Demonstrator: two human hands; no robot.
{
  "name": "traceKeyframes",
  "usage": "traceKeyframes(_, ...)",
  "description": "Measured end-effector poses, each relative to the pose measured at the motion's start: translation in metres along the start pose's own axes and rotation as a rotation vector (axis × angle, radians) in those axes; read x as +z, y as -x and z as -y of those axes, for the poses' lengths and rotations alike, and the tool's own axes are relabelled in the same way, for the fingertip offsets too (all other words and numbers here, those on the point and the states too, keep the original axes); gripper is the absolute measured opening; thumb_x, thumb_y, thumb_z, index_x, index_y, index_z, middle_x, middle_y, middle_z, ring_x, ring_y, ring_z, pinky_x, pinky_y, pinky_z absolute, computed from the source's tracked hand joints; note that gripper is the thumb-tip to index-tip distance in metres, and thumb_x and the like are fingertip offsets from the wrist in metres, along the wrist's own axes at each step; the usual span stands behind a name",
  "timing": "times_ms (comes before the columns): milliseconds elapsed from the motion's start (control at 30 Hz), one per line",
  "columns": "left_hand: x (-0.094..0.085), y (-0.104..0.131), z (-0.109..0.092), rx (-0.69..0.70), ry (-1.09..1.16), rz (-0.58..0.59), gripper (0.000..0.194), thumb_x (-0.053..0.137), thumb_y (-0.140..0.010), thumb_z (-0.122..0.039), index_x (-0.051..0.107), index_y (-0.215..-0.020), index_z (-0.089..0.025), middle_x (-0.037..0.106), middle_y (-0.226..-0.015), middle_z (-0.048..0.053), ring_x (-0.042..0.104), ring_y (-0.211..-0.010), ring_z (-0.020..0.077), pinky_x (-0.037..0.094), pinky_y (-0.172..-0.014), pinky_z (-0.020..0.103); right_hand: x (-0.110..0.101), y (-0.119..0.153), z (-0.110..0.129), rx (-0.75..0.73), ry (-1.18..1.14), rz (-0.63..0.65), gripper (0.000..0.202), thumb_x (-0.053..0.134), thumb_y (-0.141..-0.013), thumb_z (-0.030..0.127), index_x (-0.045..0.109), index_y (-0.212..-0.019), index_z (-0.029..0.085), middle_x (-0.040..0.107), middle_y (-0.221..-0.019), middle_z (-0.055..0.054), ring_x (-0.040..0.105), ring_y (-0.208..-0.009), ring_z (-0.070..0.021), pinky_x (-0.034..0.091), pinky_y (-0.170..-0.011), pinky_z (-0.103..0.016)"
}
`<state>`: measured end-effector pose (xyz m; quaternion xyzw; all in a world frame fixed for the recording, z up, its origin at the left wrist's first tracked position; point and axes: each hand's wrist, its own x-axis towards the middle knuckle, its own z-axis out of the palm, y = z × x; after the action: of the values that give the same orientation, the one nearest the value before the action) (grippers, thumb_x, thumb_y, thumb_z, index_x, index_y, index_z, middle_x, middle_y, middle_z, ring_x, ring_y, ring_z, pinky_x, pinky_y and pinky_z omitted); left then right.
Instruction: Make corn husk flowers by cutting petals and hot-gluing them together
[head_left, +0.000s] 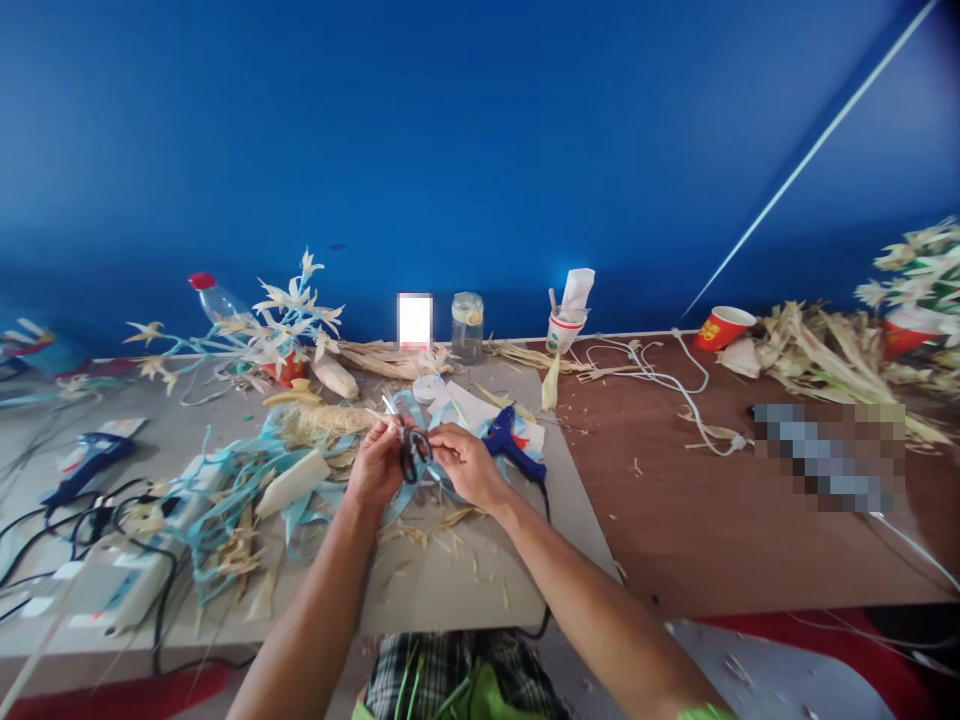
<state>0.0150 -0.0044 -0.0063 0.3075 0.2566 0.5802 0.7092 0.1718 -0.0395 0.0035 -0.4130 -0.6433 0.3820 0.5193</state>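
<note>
Black-handled scissors (415, 455) are between my hands above the middle of the littered table. My left hand (377, 465) is closed around them, and a pale, shiny tip sticks up past its fingers. At the handle loops, the fingers of my right hand (466, 466) are pinched together on the scissors' edge; whether a thin strip is also between them cannot be made out. Just right of my right hand lies a blue glue gun (514, 445). Light-blue strips (217, 500) and a pale husk piece (294, 482) lie to the left of my left hand.
A second blue glue gun (88, 465) and a white power strip (142, 575) with black cables lie left. Along the wall stand husk flowers (292, 300), a glass jar (468, 335) and a paper cup (564, 332). A red cup (724, 327) and dry husks (817, 360) are right.
</note>
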Motion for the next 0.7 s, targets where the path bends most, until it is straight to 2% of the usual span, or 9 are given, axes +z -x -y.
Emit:
traceKeyframes(67,0.000,0.000,-0.002,0.008,-0.017,-0.036,0.021,0.076,-0.068,-0.023,0.057,-0.076,-0.018,0.061,-0.076,-0.001,0.060,-0.064,0.0094,0.052,-0.071,0.027,-0.007,-0.001,0.002,0.018,0.019,-0.055,0.016,0.049,-0.082,0.022,0.065,-0.079,0.018,0.065,-0.091,-0.006,0.059,-0.088,-0.0158,0.045,-0.083,-0.029)
traceKeyframes(167,0.002,0.002,-0.002,0.018,-0.053,-0.038,0.021,0.077,-0.067,-0.024,0.058,-0.074,-0.018,0.059,-0.075,-0.001,0.060,-0.067,0.0105,0.052,-0.072,0.027,-0.017,-0.003,0.003,0.191,-0.166,-0.120,0.019,0.054,-0.082,0.034,0.065,-0.083,0.018,0.064,-0.079,-0.003,0.055,-0.067,-0.0131,0.044,-0.065,-0.026)
traceKeyframes(267,0.006,0.004,0.001,0.028,-0.137,0.014,0.019,0.075,-0.069,-0.026,0.059,-0.072,-0.016,0.060,-0.077,0.001,0.060,-0.070,0.0112,0.050,-0.066,0.022,-0.016,-0.003,0.001,0.325,-0.286,-0.055,0.035,0.058,-0.079,0.051,0.062,-0.071,0.017,0.057,-0.063,0.000,0.046,-0.053,-0.0097,0.037,-0.054,-0.024)
traceKeyframes(333,0.007,0.005,0.003,0.030,-0.176,0.041,0.017,0.073,-0.072,-0.027,0.060,-0.072,-0.016,0.061,-0.079,0.002,0.060,-0.072,0.0114,0.049,-0.065,0.021,-0.011,-0.002,0.000,0.383,-0.284,0.013,0.048,0.056,-0.078,0.061,0.058,-0.060,0.016,0.053,-0.056,0.001,0.044,-0.050,-0.0090,0.035,-0.053,-0.024)
traceKeyframes(400,0.008,0.006,0.005,0.016,-0.178,0.039,0.017,0.073,-0.072,-0.027,0.060,-0.074,-0.016,0.061,-0.081,0.002,0.059,-0.071,0.0115,0.050,-0.064,0.022,-0.004,0.000,0.002,0.450,-0.341,0.048,0.053,0.056,-0.075,0.066,0.056,-0.059,0.016,0.052,-0.055,0.002,0.045,-0.051,-0.0090,0.036,-0.053,-0.023)
traceKeyframes(533,0.011,0.008,0.005,-0.023,-0.170,0.025,0.019,0.074,-0.070,-0.028,0.059,-0.076,-0.017,0.062,-0.084,0.002,0.059,-0.067,0.0113,0.050,-0.060,0.023,0.003,0.002,0.009,0.599,-0.616,0.099,0.039,0.074,-0.065,0.052,0.061,-0.077,0.017,0.059,-0.067,0.002,0.052,-0.059,-0.0101,0.042,-0.060,-0.025)
traceKeyframes(700,0.019,0.011,0.006,-0.068,-0.169,0.034,0.021,0.076,-0.068,-0.027,0.059,-0.074,-0.017,0.062,-0.083,0.002,0.060,-0.068,0.0112,0.049,-0.060,0.021,0.002,0.005,0.009,0.650,-0.799,0.197,0.041,0.080,-0.060,0.036,0.062,-0.093,0.019,0.061,-0.077,0.002,0.056,-0.064,-0.0108,0.045,-0.063,-0.026)
